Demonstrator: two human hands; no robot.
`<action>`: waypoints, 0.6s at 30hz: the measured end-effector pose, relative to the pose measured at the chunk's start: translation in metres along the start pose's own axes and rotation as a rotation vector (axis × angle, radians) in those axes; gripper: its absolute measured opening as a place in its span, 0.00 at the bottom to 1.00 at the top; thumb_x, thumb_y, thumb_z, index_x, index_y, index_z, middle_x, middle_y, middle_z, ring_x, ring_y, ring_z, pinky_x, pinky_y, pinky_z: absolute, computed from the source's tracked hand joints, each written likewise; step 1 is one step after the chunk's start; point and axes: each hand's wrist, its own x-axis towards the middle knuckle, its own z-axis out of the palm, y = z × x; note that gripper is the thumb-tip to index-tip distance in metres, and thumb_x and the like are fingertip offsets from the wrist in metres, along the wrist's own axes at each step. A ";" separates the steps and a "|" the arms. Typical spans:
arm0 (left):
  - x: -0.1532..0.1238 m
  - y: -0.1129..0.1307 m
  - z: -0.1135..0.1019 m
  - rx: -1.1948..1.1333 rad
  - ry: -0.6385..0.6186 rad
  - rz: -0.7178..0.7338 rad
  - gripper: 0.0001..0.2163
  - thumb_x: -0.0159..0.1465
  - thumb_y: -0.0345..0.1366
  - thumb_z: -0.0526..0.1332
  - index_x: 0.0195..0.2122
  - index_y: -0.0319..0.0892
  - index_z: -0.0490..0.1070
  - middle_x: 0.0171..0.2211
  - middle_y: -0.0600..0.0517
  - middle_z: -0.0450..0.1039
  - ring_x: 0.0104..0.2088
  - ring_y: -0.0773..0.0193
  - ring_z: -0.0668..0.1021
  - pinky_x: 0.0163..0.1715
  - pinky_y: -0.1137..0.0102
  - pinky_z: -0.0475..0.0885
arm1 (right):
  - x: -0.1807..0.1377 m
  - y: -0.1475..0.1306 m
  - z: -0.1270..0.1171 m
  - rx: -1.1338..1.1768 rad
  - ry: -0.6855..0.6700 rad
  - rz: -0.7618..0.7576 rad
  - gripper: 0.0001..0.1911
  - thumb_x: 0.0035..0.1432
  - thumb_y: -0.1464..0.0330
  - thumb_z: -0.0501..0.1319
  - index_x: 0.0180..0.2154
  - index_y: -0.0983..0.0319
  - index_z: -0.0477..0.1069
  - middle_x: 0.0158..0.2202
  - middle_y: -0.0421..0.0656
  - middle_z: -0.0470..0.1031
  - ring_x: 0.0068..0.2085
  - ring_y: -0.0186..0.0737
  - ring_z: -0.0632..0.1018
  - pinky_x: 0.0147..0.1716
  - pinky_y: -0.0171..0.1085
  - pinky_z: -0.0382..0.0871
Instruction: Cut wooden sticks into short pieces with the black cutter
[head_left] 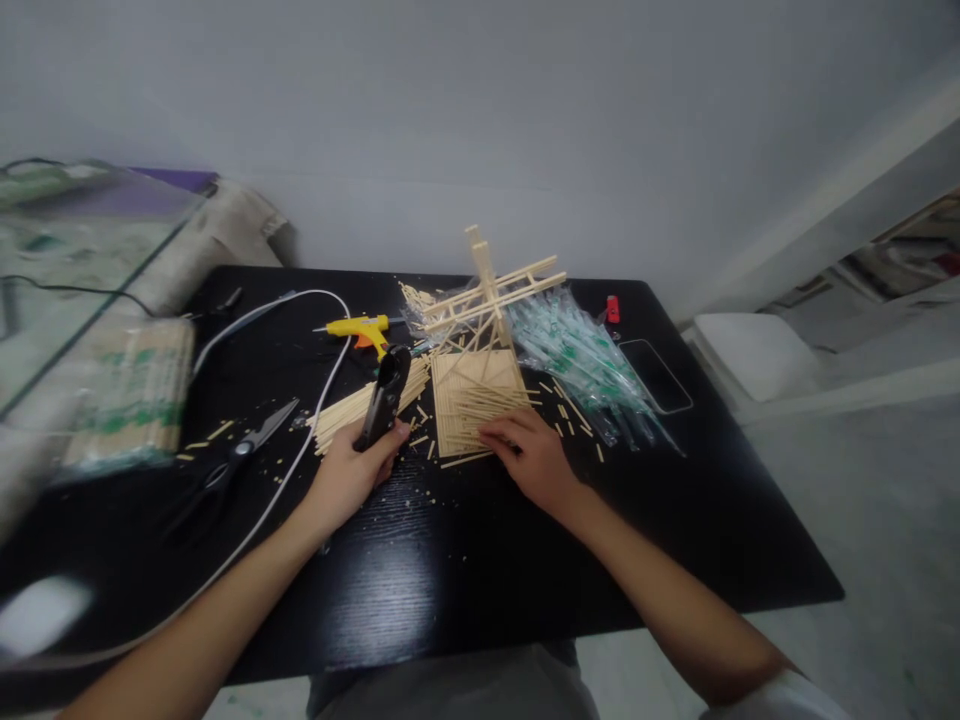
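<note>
My left hand (358, 466) is closed around a black cutter tool (385, 394) that points up and away from me. My right hand (529, 455) rests palm down on loose wooden sticks (487, 405) at the near edge of a flat stick panel (474, 385); its fingers curl over the sticks, and whether it grips one is unclear. Behind the panel stands a stick frame (489, 290) with crossed arms. A further row of loose sticks (352, 408) lies by my left hand.
On the black table (465, 560) lie a yellow glue gun (364, 328) with a white cable (300, 440), black scissors (240, 455), packets of wrapped sticks (585, 360), a phone (660, 375) and a small red object (613, 309). A glass tank (75, 260) stands left.
</note>
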 end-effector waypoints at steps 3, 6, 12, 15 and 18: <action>0.000 0.001 0.001 0.023 -0.006 0.013 0.22 0.52 0.53 0.72 0.32 0.40 0.70 0.17 0.61 0.60 0.16 0.73 0.62 0.16 0.75 0.56 | -0.002 0.005 0.003 -0.121 -0.044 -0.082 0.05 0.66 0.71 0.64 0.38 0.61 0.81 0.37 0.47 0.78 0.41 0.47 0.77 0.45 0.46 0.73; 0.000 0.002 0.001 0.047 -0.005 0.029 0.22 0.53 0.55 0.71 0.31 0.40 0.70 0.17 0.61 0.60 0.16 0.72 0.61 0.16 0.75 0.55 | -0.002 0.006 0.006 -0.189 -0.063 -0.109 0.05 0.66 0.72 0.64 0.38 0.61 0.80 0.36 0.46 0.77 0.40 0.46 0.76 0.45 0.46 0.72; 0.001 -0.004 -0.002 0.128 -0.015 0.078 0.21 0.56 0.55 0.68 0.32 0.41 0.70 0.17 0.61 0.60 0.17 0.71 0.62 0.17 0.74 0.56 | -0.001 0.004 0.005 -0.198 -0.035 -0.120 0.02 0.65 0.71 0.66 0.39 0.61 0.79 0.36 0.46 0.77 0.41 0.46 0.75 0.47 0.46 0.71; 0.003 -0.006 -0.006 0.268 0.017 0.153 0.18 0.61 0.54 0.64 0.32 0.42 0.70 0.18 0.59 0.62 0.19 0.68 0.65 0.20 0.72 0.60 | -0.001 0.000 0.004 -0.191 -0.076 -0.147 0.03 0.62 0.70 0.69 0.39 0.61 0.79 0.38 0.46 0.77 0.43 0.47 0.75 0.48 0.46 0.71; 0.007 -0.004 -0.014 0.547 0.118 0.317 0.14 0.64 0.49 0.61 0.35 0.42 0.73 0.27 0.53 0.75 0.30 0.61 0.76 0.32 0.69 0.69 | -0.002 -0.005 0.002 -0.204 -0.170 -0.190 0.01 0.62 0.71 0.69 0.38 0.61 0.80 0.40 0.46 0.76 0.45 0.46 0.74 0.50 0.46 0.69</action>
